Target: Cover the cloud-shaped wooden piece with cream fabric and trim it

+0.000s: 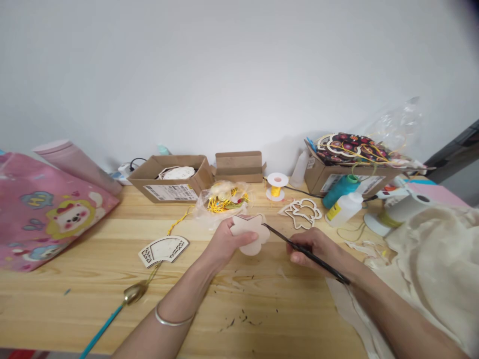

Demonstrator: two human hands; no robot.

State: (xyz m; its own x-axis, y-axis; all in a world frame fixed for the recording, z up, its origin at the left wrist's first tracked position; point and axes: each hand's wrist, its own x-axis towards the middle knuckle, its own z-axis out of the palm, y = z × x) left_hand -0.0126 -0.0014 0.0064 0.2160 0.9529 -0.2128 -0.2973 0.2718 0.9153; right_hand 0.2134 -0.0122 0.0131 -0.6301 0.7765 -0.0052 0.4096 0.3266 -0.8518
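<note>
My left hand point(225, 238) pinches a pale flower-shaped piece point(247, 242) above the middle of the table, thumb on its face and fingers behind. In my right hand point(312, 249) is a long, thin black tool point(310, 255); its exact kind cannot be made out. The narrow tip meets the upper right edge of the flower-shaped piece, while the thicker end reaches back over my right wrist. Left of my left hand lies a fan-shaped wooden piece point(163, 249) with a gold bead-like pendant point(135, 292) and a blue tassel point(102, 331).
Along the wall stand an open cardboard box point(170, 194), a bag of yellow cords point(225, 204), a yellow thread spool point(276, 188) and a glue bottle point(343, 209). Cream fabric point(437, 264) covers the right side; a pink bag point(56, 214) stands left. Dark scraps point(245, 317) dot the table.
</note>
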